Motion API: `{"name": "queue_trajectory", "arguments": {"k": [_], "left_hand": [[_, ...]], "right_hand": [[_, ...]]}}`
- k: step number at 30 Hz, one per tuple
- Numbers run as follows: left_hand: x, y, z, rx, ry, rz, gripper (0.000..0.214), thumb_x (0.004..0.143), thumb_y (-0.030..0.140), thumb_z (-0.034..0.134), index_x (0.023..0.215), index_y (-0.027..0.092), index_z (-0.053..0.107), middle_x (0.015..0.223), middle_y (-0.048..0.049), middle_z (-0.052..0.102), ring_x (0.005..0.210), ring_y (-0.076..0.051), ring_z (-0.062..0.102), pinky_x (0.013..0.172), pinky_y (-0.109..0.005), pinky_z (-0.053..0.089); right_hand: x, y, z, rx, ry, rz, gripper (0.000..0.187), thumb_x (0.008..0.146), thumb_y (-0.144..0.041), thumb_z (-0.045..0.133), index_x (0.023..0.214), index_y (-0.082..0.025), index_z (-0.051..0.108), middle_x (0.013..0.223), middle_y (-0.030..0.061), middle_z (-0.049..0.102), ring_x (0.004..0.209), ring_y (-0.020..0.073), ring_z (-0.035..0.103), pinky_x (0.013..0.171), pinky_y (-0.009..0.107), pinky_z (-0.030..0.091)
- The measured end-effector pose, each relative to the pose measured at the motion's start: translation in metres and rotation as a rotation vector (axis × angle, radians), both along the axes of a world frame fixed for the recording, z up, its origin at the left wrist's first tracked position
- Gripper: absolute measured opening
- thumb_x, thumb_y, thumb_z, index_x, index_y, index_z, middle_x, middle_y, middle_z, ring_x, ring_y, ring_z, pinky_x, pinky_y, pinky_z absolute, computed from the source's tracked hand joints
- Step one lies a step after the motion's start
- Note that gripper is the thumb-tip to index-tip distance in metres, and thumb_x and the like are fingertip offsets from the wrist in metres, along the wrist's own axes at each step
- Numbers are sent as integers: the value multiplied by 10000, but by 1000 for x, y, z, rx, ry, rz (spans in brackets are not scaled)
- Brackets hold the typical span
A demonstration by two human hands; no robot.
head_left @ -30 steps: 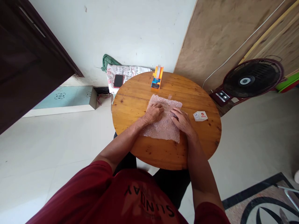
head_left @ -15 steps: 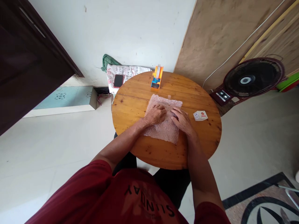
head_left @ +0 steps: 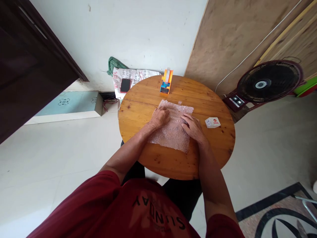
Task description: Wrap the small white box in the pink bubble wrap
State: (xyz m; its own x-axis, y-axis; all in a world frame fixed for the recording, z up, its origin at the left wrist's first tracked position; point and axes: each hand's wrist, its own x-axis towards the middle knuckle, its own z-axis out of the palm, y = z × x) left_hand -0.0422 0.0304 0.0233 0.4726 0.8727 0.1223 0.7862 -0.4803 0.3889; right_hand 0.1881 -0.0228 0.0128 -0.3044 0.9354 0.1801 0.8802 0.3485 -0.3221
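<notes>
A round wooden worktop (head_left: 138, 109) was seen from above, with a person in a red shirt seated at its near edge. A sheet of bubble wrap (head_left: 173, 134) lay flat at the middle of the worktop. Both hands rested on the sheet, palms down and fingers loosely spread, gripping nothing: the left hand (head_left: 159, 117) on the sheet's left part, the right hand (head_left: 193, 127) on its right part. A small white box (head_left: 212, 122) sat near the worktop's right edge. An orange tape dispenser (head_left: 165, 84) stood at its far edge.
</notes>
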Motion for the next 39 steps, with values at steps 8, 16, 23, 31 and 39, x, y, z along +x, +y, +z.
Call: {"name": "queue_trajectory", "arguments": {"k": [8,16,23,31,39], "left_hand": [[-6,6,-4,20,-18,95,175,895,232,547,859,179,710,1079,-127,689,1066,-279,611,981,-428,492],[-2,3,-3,33,-57,33,277,890,189,568,1119,137,714,1204,-134,676,1129,-273,601,1044,-414,470],[11,-8,-9,88,-60,-186,176,910,232,552,927,171,716,1096,-106,688,1105,-255,597,1037,-396,457],[8,-7,-7,65,-21,-166,204,908,215,528,951,161,720,1120,-122,678,1125,-267,593,1039,-417,438],[8,-13,-2,54,89,-174,261,929,229,494,1080,142,688,1236,-148,635,1195,-285,556,1059,-433,425]], "right_hand": [[-2,-2,4,-10,-11,-11,457,934,-290,465,1352,-192,623,1496,119,554,1372,312,518,1144,516,394],[-1,0,1,3,13,7,458,932,-300,469,1349,-195,626,1492,125,556,1374,325,514,1138,541,391],[0,0,1,-6,-1,0,464,926,-297,476,1344,-168,631,1495,147,550,1366,342,521,1134,555,397],[0,0,0,-10,2,-6,462,929,-297,479,1348,-171,629,1495,143,552,1381,335,510,1145,545,389],[-1,-1,1,0,1,2,461,926,-285,482,1346,-164,628,1496,148,551,1377,335,514,1142,548,390]]}}
